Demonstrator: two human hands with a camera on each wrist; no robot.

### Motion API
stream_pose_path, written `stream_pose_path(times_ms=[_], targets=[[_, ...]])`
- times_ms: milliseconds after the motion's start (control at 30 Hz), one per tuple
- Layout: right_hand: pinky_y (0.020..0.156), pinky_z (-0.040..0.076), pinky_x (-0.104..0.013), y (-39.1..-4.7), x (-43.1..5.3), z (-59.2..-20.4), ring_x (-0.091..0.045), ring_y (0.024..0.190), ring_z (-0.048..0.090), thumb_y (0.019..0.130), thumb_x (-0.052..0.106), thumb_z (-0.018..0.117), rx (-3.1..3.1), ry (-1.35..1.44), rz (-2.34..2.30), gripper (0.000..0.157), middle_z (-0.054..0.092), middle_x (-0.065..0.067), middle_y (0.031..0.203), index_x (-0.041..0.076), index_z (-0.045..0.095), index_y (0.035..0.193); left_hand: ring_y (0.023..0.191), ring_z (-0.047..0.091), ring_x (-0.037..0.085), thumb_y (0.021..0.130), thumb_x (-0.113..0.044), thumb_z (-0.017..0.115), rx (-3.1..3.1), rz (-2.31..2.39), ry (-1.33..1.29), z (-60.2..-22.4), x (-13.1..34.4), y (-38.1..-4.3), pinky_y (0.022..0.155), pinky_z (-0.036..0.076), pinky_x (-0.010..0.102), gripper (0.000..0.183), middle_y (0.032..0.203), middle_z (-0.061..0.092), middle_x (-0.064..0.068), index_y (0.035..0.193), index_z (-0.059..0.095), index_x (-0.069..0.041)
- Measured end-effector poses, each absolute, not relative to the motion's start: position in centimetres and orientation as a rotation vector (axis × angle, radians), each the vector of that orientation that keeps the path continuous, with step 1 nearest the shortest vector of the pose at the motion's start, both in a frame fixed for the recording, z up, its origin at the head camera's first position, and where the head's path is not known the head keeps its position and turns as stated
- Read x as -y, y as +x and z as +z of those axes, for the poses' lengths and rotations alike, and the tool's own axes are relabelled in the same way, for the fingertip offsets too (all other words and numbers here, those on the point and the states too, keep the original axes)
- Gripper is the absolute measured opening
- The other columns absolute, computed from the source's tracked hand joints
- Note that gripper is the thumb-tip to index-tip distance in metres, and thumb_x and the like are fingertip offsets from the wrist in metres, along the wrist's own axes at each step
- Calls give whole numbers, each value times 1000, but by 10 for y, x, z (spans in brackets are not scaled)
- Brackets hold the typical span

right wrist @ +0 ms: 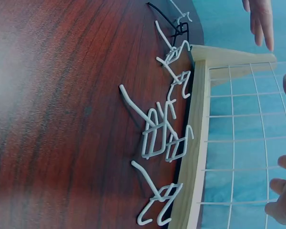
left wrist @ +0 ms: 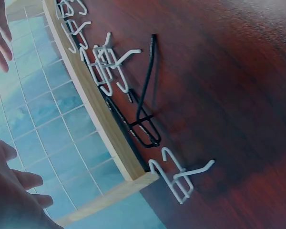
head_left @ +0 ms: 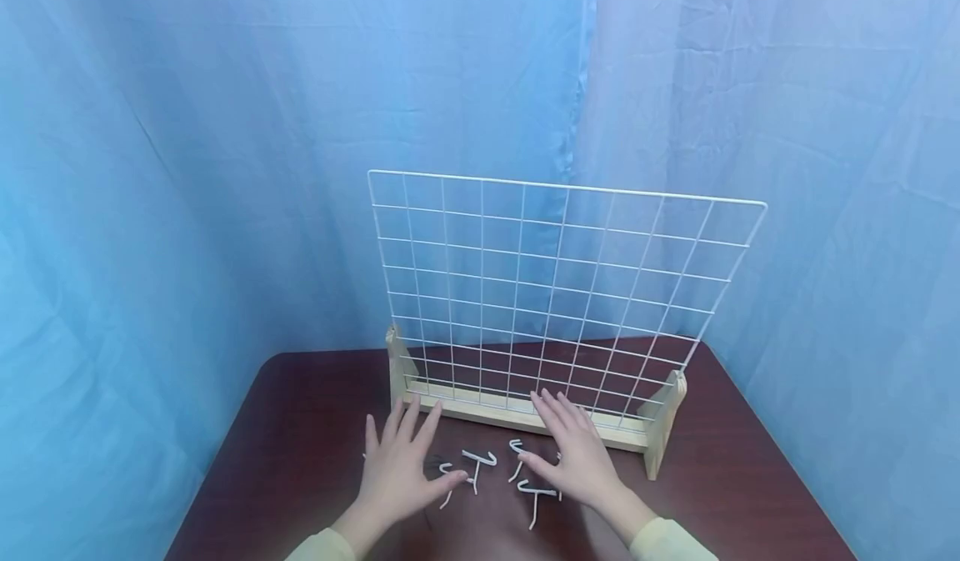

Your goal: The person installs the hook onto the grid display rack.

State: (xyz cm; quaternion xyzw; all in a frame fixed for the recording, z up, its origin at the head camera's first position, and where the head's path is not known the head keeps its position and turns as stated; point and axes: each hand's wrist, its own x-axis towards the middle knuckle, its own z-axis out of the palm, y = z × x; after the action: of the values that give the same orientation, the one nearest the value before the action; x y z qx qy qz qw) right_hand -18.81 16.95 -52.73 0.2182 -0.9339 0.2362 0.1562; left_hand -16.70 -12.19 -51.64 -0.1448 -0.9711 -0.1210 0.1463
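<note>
Over the table, my left hand point(head_left: 396, 476) is held with its fingers spread, holding nothing. My right hand point(head_left: 579, 464) hovers to its right, fingers extended and also holding nothing. Between and beneath the hands lie several white wire hooks point(head_left: 535, 491). One black wire hook point(left wrist: 149, 76) lies among them on the left side, hidden behind the left hand in the head view. At the left end, a white hook point(left wrist: 181, 177) lies by the stand's corner; another white hook point(right wrist: 157, 198) is at the right end. Behind them stands a white wire grid panel point(head_left: 482, 248), upright.
A pale wooden base point(head_left: 480, 411) with a foot at each end, such as the right foot point(head_left: 663, 424), holds the grid. The dark red-brown table point(head_left: 300, 428) has blue curtains point(head_left: 225, 169) behind it and at both sides.
</note>
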Motion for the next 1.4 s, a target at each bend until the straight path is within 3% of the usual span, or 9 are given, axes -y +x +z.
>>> stream_pose_path(times_ms=[233, 433, 633, 867, 1100, 1400], targets=[[104, 37, -60, -186, -176, -532, -41, 126, 51, 79, 34, 82, 2512, 590, 807, 81, 56, -17, 138, 10, 46, 147, 141, 33, 40, 73, -87, 53, 2763, -398, -409, -524, 130, -166, 109, 14, 74, 105, 149, 46, 15, 151, 42, -18], [98, 42, -55, -183, -189, -537, -34, 118, 56, 80, 24, 83, 2437, 497, 923, 74, 62, -13, 130, 14, 49, 145, 134, 43, 40, 71, -74, 70, 2693, -465, -373, -534, 140, -163, 108, 18, 73, 101, 140, 54, 16, 147, 47, -12], [95, 40, -47, -182, -207, -538, -31, 114, 57, 78, 14, 83, 2366, 415, 1006, 68, 65, -9, 126, 10, 55, 140, 127, 50, 40, 70, -63, 79, 2623, -523, -343, -542, 154, -162, 106, 25, 72, 95, 134, 59, 15, 142, 52, -7], [93, 37, -38, -180, -230, -533, -33, 110, 55, 75, 2, 82, 2299, 360, 1049, 66, 67, -13, 121, 6, 58, 136, 121, 55, 36, 70, -55, 84, 2626, -574, -270, -543, 172, -158, 107, 28, 67, 89, 129, 62, 15, 140, 53, -8], [97, 29, -8, -175, -252, -521, -15, 113, 51, 74, -3, 82, 2248, 312, 1065, 67, 67, -12, 120, 9, 59, 136, 114, 60, 36, 71, -49, 85, 2585, -602, -239, -546, 188, -154, 102, 36, 63, 84, 122, 66, 16, 136, 57, -4], [97, 29, -11, -172, -276, -509, -1, 117, 45, 75, -6, 80, 2198, 263, 1065, 64, 68, -15, 118, 6, 60, 134, 107, 61, 38, 69, -38, 89, 2522, -668, -146, -559, 198, -143, 92, 45, 60, 75, 115, 69, 16, 131, 62, -5]])
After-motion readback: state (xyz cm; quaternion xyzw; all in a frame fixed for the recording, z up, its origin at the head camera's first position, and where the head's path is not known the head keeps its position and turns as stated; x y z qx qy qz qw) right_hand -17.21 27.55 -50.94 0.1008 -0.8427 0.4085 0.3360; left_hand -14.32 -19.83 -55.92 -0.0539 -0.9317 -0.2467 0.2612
